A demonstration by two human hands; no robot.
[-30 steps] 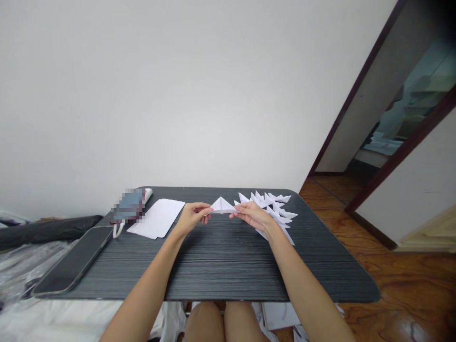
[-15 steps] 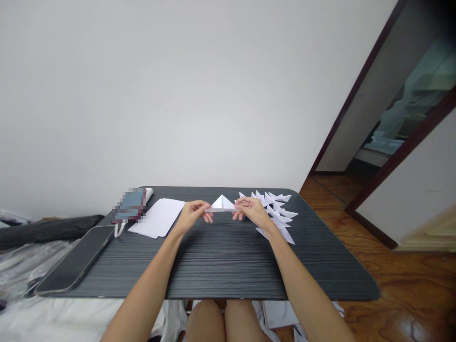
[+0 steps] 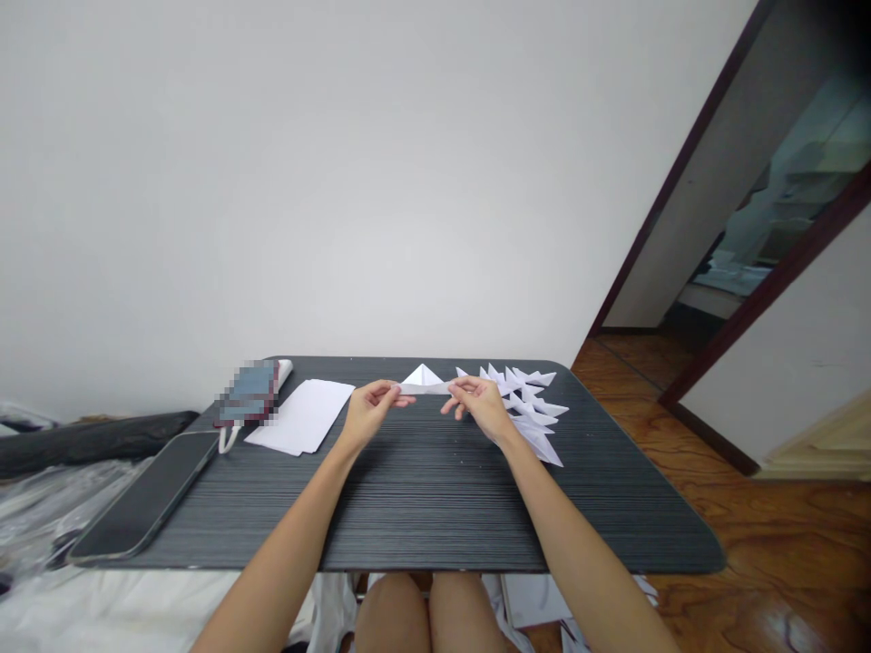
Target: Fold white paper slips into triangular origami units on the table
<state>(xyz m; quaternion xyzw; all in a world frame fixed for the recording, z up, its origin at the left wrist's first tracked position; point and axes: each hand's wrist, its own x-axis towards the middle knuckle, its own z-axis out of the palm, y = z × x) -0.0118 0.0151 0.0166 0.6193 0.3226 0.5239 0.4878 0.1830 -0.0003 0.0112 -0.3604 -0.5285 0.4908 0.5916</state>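
Note:
A white folded paper (image 3: 423, 375) with a pointed triangular top and a flat band along its lower edge is held up above the dark table. My left hand (image 3: 371, 413) pinches the band's left end between thumb and fingers. At the opposite end, my right hand (image 3: 477, 404) pinches the band too, its lower fingers spread loosely beneath. Several folded paper boats (image 3: 537, 408) lie bunched just right of my right hand, partly hidden by it. To the left of my left hand rests a stack of white paper sheets (image 3: 303, 415).
A black smartphone (image 3: 146, 499) lies at the table's left edge. Behind it is a blurred-out device (image 3: 249, 392) with a white cable (image 3: 229, 439). The dark table (image 3: 435, 517) meets a white wall (image 3: 422, 181). Wooden floor (image 3: 782, 544) and a doorway are on the right.
The folded paper has risen slightly and its lower band has tilted, showing more of its face. Both hands keep their pinch; the fingers of the right hand have shifted a little.

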